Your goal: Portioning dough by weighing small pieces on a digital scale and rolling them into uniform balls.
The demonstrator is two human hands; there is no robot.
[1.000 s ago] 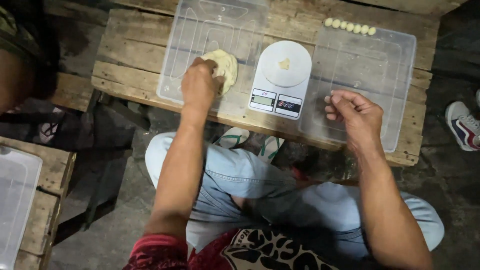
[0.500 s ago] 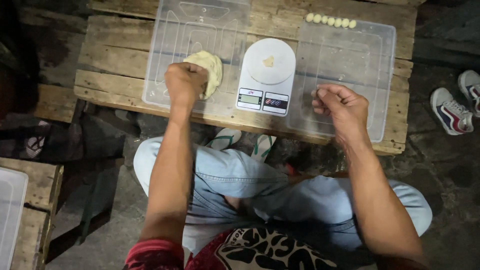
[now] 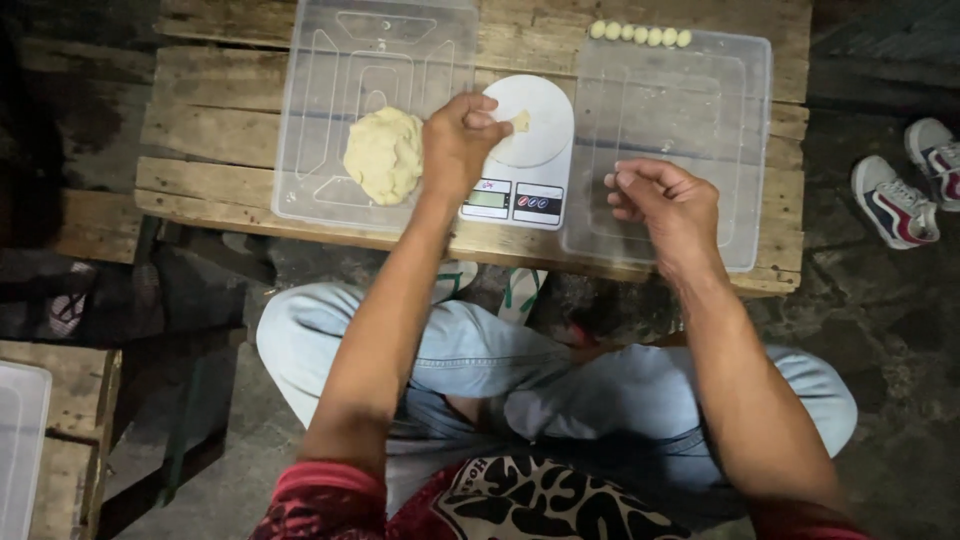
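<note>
a seated person in pale blue jeans works at a low tabletop (image 3: 210, 120) of rough wooden planks. the left hand (image 3: 458, 145) is over the left edge of a white digital kitchen scale with a round platform (image 3: 525, 150), fingers curled in and pinched on a small pale yellow piece of dough (image 3: 520, 122) at the platform; whether the piece rests on the platform or is held just above it cannot be told. the right hand (image 3: 665, 205) hovers above a clear rectangular plastic tray lid on the right (image 3: 745, 150), fingers loosely bunched with thumb against fingertips, and whether anything sits between them cannot be told. just left of the left hand, a rounded lump of pale yellow dough (image 3: 384, 155) lies in a second clear plastic tray lid on the left (image 3: 310, 90), apart from the hand. a short row of small pale dough balls (image 3: 640, 34) lines the far edge of the right tray. a pair of white sneakers with red and dark trim (image 3: 915, 180) lies on the dark floor to the right of the tabletop, well apart from the hands.
</note>
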